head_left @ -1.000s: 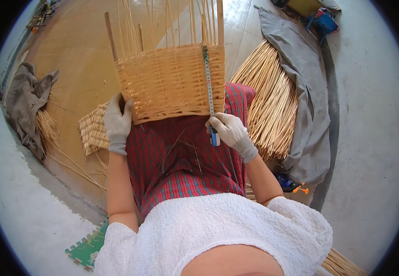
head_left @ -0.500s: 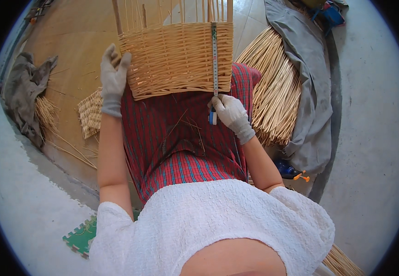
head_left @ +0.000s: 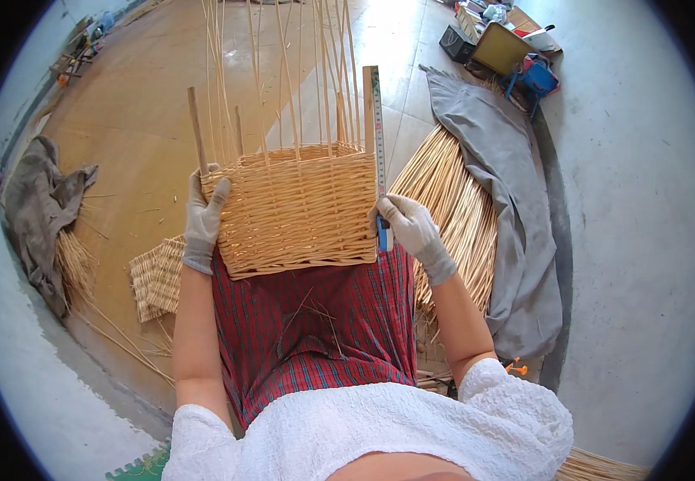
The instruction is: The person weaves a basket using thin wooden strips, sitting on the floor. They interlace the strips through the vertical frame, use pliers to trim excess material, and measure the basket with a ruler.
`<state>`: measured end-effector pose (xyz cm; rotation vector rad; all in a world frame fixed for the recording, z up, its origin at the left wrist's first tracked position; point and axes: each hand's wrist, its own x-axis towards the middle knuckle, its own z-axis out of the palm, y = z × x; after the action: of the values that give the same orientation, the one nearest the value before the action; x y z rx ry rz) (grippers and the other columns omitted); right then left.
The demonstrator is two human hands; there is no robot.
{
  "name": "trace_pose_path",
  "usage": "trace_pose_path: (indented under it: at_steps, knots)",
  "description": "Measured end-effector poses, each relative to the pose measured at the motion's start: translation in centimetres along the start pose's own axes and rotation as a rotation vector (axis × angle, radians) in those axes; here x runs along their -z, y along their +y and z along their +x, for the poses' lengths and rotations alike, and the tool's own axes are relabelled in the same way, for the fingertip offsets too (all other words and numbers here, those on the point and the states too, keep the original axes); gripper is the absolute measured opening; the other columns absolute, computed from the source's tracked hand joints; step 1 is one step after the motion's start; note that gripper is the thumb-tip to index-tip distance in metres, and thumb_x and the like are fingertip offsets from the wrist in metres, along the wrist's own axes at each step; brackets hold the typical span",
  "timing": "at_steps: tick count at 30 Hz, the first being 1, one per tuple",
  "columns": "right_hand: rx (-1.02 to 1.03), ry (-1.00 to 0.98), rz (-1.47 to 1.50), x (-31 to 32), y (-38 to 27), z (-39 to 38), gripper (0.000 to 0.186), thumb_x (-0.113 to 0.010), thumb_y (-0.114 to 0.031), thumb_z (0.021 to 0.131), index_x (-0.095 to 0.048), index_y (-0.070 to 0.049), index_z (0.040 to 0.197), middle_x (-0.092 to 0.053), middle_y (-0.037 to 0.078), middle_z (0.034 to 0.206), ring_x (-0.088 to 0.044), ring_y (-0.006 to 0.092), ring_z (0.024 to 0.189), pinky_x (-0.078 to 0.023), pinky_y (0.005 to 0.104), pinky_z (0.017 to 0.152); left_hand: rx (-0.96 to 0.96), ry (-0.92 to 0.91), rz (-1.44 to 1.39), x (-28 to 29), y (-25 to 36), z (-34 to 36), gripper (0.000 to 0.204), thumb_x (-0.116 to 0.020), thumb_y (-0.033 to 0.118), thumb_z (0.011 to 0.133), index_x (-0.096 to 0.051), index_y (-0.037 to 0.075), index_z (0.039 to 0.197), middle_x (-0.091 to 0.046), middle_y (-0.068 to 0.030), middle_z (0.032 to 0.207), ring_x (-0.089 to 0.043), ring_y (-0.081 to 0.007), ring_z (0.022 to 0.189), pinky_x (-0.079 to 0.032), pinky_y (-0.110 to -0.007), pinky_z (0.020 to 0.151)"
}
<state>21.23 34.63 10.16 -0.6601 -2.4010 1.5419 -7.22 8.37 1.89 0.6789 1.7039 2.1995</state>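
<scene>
A half-woven wicker basket (head_left: 299, 208) rests on my lap over a red checked cloth (head_left: 315, 309). Tall thin stakes rise from its rim, with thicker wooden posts (head_left: 369, 108) at the corners. My left hand (head_left: 205, 212), in a pale glove, grips the basket's upper left corner, fingers behind and thumb on the front. In my gloved right hand (head_left: 411, 222), closed beside the lower right corner, is a tape measure (head_left: 385, 235) with a blue and white case. Its blade runs upward along the right corner post, reaching about the post's top.
A large bundle of peeled canes (head_left: 451, 208) lies on the right, partly under a grey cloth (head_left: 515, 216). Woven pieces (head_left: 157, 280) are on the floor at left, near another grey cloth (head_left: 39, 208). Boxes and a blue stool (head_left: 535, 78) stand at the far right.
The tape's blade has shifted from the basket's front face to the right corner post, my right hand moving with it. The basket sits lower in view, showing its rim and more of the room.
</scene>
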Motion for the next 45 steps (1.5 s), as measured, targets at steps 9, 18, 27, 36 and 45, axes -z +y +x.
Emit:
trace_pose_path:
  at_steps: [9,18,27,36,45]
  knots:
    - [-0.086,0.025,0.017,-0.4,0.9,0.8,0.045,-0.051,-0.037,0.106,-0.071,-0.001,0.091,-0.068,0.008,0.079,-0.065,0.0176,0.075,-0.053,0.0326,0.075,-0.019,0.01,0.014,0.5,-0.5,-0.4,0.049,-0.08,0.027,0.094,-0.056,0.009,0.133,-0.064,-0.0032,0.12,-0.062,-0.0135,0.108,-0.056,-0.03,0.094]
    - [-0.115,0.064,0.009,-0.5,1.2,1.0,0.042,-0.051,-0.035,0.105,-0.072,-0.001,0.092,-0.066,0.01,0.071,-0.064,0.0184,0.069,-0.052,0.0345,0.073,-0.026,0.025,0.013,-0.1,-0.4,-0.7,0.048,-0.079,0.028,0.095,-0.056,0.009,0.134,-0.063,-0.004,0.122,-0.062,-0.0151,0.11,-0.056,-0.031,0.095]
    - [-0.012,0.158,0.03,-2.8,2.6,0.4,0.037,-0.051,-0.029,0.107,-0.07,0.002,0.101,-0.067,0.009,0.08,-0.063,0.0162,0.071,-0.051,0.0319,0.07,0.064,-0.083,-0.015,1.1,1.8,-1.7,0.051,-0.084,0.028,0.09,-0.056,0.012,0.13,-0.063,-0.0075,0.126,-0.059,-0.0181,0.119,-0.052,-0.037,0.103]
    - [0.068,0.262,0.219,-9.3,5.9,-4.6,0.03,-0.057,-0.029,0.106,-0.069,-0.002,0.106,-0.074,0.01,0.092,-0.069,0.0193,0.082,-0.055,0.0365,0.076,-0.023,-0.143,0.177,2.1,0.3,-4.3,0.045,-0.079,0.016,0.093,-0.055,0.008,0.131,-0.05,-0.0109,0.147,-0.043,-0.0248,0.141,-0.033,-0.04,0.12]
    - [-0.088,0.502,0.879,-5.7,12.8,-8.1,0.042,-0.05,-0.043,0.11,-0.064,-0.006,0.096,-0.065,0.005,0.076,-0.059,0.0077,0.061,-0.051,0.0236,0.06,0.112,-0.08,-0.072,3.5,-1.4,-4.9,0.04,-0.069,0.013,0.101,-0.051,0.013,0.137,-0.057,-0.0049,0.133,-0.053,-0.0201,0.122,-0.044,-0.043,0.108]
